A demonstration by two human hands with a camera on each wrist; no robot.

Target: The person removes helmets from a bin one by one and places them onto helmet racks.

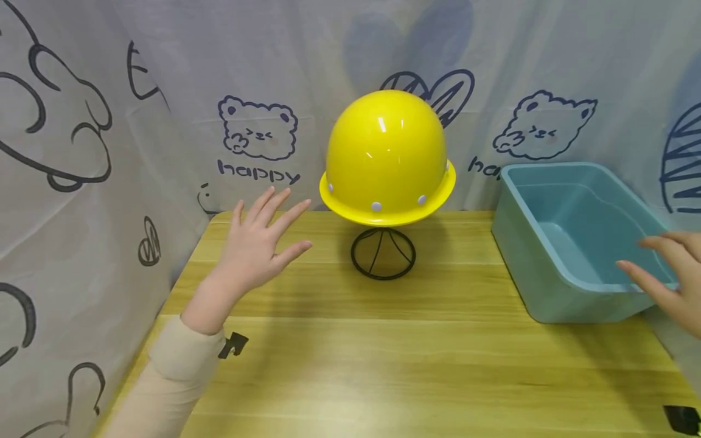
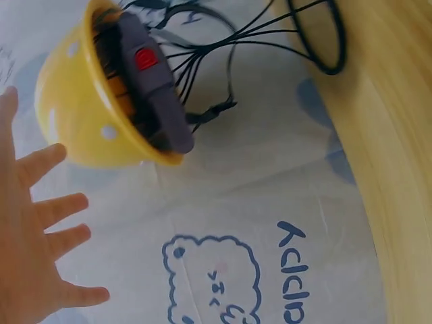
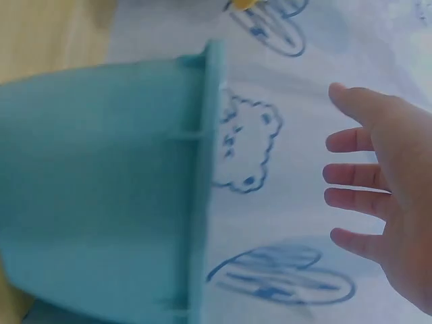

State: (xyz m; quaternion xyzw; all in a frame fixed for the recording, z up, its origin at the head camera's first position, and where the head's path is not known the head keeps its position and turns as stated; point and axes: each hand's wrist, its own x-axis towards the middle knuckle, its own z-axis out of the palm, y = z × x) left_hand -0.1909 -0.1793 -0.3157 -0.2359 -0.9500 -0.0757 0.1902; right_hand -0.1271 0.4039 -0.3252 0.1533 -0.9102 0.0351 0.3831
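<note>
A yellow hard hat (image 1: 386,155) sits on a black wire stand (image 1: 383,277) toward the back of the table. Its underside in the left wrist view shows a dark grey inner band with a red knob (image 2: 146,59) and hanging straps. My left hand (image 1: 254,243) hovers left of the hat with fingers spread, touching nothing. A blue-green plastic bin (image 1: 569,267) stands at the right. Over its near right rim in the head view is my right hand (image 1: 679,277), partly cut off by the frame. The right wrist view shows that hand (image 3: 391,182) with extended fingers, holding nothing.
The wooden table (image 1: 394,365) runs up to a pale curtain (image 1: 323,55) printed with bears and hearts, which also hangs along the left side. A small black piece (image 1: 233,345) shows beside my left cuff, and another black piece (image 1: 681,420) at the lower right.
</note>
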